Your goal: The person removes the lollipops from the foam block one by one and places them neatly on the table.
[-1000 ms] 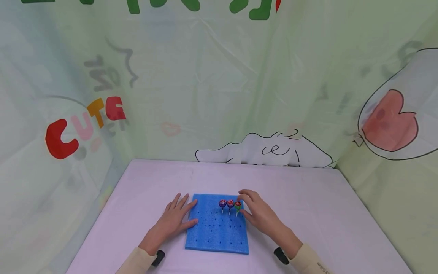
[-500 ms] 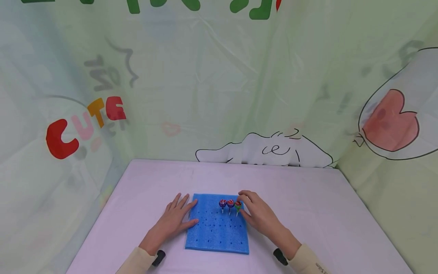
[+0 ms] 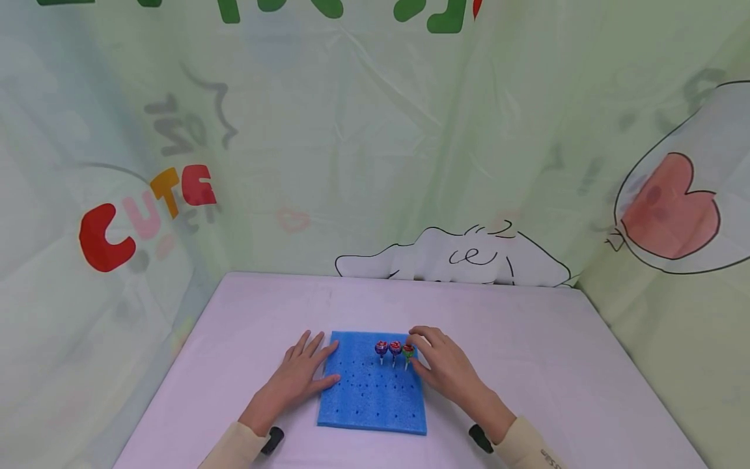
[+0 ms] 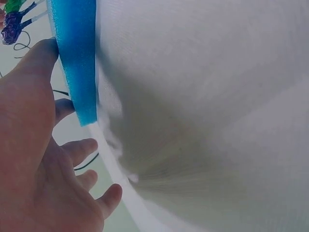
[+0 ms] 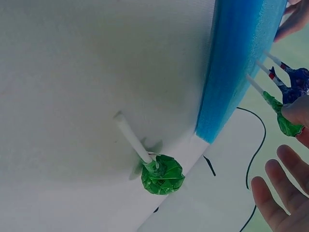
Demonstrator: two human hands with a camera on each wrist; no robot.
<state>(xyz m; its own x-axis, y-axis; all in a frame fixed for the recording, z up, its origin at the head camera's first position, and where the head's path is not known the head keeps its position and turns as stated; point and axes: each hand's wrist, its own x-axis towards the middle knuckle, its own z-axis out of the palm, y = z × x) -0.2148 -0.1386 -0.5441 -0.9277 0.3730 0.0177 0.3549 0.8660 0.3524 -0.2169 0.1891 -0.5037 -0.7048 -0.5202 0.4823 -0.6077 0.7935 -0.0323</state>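
A blue foam board [image 3: 372, 420] with rows of small holes lies on the table. Along its far right part stand two purple lollipops [image 3: 395, 348] and, at the right end of the row, a green lollipop [image 3: 408, 352], sticks down in the foam. My right hand [image 3: 446, 367] pinches the green lollipop's wrapped head between thumb and index finger; the other fingers reach out loosely beyond it. With fingers spread, my left hand [image 3: 295, 376] rests on the board's left edge, thumb and index finger on the foam.
Another green-wrapped lollipop [image 5: 163, 176] lies loose on the white table beside the board in the right wrist view; the right hand hides it in the head view. A printed curtain [image 3: 363, 163] closes off the table's [image 3: 281, 306] back and sides.
Almost nothing differs: my right forearm has shifted very slightly, while its fingers stay at the green lollipop. The left hand and the board hold still.
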